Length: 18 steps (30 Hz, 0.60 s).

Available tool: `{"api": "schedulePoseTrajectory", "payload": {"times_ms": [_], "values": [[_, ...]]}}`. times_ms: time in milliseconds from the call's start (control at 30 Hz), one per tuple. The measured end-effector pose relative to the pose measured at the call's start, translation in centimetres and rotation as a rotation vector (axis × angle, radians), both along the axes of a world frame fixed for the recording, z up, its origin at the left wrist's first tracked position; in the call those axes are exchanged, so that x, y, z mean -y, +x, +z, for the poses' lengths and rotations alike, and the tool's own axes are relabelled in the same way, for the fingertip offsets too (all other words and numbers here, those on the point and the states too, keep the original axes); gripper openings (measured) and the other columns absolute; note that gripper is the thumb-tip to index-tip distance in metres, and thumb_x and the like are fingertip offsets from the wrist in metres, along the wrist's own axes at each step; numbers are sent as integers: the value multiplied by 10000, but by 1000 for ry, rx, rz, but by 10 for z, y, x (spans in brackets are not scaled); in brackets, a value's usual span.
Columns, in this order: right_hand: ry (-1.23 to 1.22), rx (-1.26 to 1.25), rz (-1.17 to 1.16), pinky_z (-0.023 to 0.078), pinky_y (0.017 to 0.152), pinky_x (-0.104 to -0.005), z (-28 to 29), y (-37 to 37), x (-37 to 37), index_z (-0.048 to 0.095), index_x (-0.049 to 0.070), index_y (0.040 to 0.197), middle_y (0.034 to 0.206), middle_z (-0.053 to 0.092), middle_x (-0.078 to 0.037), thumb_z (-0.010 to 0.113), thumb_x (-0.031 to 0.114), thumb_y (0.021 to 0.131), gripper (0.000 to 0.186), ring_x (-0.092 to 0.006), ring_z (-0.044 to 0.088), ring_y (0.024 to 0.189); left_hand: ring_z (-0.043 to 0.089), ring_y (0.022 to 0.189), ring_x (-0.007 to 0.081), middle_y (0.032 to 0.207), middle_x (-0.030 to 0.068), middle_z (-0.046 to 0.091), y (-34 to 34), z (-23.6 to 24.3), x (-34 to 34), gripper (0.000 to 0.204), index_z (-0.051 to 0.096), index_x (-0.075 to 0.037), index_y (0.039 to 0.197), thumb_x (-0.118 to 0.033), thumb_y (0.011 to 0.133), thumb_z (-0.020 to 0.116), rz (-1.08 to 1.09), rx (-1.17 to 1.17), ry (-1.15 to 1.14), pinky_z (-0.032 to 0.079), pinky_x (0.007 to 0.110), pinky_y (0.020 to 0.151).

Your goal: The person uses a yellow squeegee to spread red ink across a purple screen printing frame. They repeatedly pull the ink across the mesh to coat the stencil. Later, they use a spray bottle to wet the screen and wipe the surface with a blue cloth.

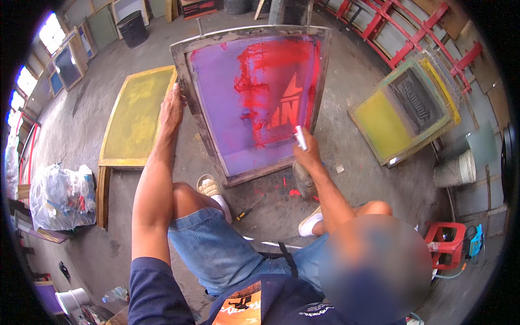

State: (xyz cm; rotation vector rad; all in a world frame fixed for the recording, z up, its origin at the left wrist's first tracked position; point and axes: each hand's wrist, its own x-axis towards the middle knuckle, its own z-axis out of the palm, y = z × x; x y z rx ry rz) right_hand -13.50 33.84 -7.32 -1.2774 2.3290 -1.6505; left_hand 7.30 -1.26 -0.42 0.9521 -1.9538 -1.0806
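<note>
In front of me a screen printing frame [216,157] stands tilted on the floor, with purple mesh smeared in red ink and pale lettering on its right half. Its left edge is steadied by my left hand [172,108], with the fingers lying along the wood. Near the lower right corner of the frame, my right hand [309,154] is closed around a small white tool [300,138] whose exact kind I cannot make out. A dark rounded object [304,180] shows just below that hand, partly hidden by it.
A yellow screen [132,116] leans at the left, and a green-yellow screen [387,143] stands at the right. A screwdriver [249,208] lies near my foot. Around me are a plastic bag [62,197], a red stool [447,244], a white bucket [457,168] and a black bin [132,30].
</note>
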Motion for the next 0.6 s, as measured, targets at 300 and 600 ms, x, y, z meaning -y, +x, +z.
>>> {"api": "schedulePoseTrajectory", "payload": {"times_ms": [300, 600], "values": [[204, 371, -191, 464, 635, -387, -68, 2, -21, 567, 32, 940, 724, 603, -138, 533, 85, 669, 278, -273, 604, 684, 606, 826, 266, 945, 191, 615, 4, 1, -3, 664, 553, 73, 1099, -527, 946, 312, -63, -95, 107, 451, 347, 769], [464, 285, 51, 434, 706, -488, -92, 53, -27, 545, 44, 950, 856, 590, -227, 496, 43, 658, 296, -434, 561, 832, 612, 903, 260, 999, 181, 626, 20, -6, 9, 735, 521, 38, 1169, -604, 917, 268, -8, -51, 149, 410, 408, 834]]}}
